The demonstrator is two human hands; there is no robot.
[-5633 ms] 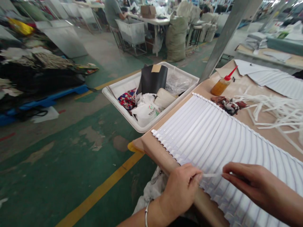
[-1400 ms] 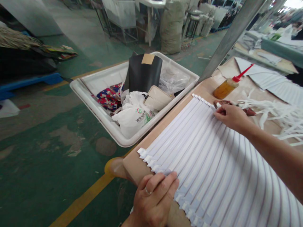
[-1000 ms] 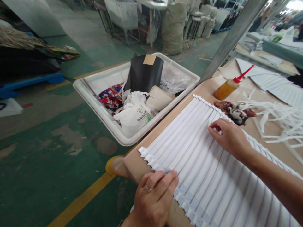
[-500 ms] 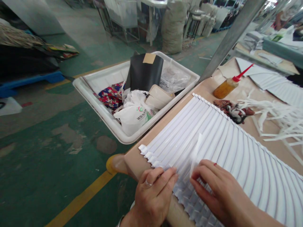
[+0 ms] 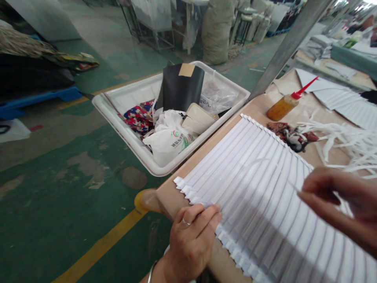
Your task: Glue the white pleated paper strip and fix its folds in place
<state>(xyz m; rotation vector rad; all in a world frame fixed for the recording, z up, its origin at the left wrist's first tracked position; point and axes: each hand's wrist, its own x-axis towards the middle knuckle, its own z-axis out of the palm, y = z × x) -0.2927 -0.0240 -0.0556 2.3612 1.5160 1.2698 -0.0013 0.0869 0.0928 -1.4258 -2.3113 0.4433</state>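
Overlapping white strips (image 5: 253,169) lie in a slanted row across the brown tabletop (image 5: 169,192). My left hand (image 5: 194,236), with a ring and a bracelet, presses its bent fingertips on the near-left ends of the strips, its fingers close together. Above the strips at the right, my right hand (image 5: 338,200) is blurred, thumb and forefinger pinched on the tip of a thin white strip (image 5: 262,161) that curves to the left. Beyond the row lie a dark patterned cloth (image 5: 291,135) and a glue bottle (image 5: 282,106) with a red nozzle.
A white tub (image 5: 153,169) beside the table holds a white plastic bag (image 5: 169,137), a black sheet (image 5: 182,88) and a beige pouch (image 5: 198,119). Loose white strips (image 5: 344,145) pile up at the right. A metal post (image 5: 285,51) slants up behind the table.
My right hand has moved right and slightly up, away from my left hand, drawing the thin strip with it. My left hand has stayed on the strip ends.
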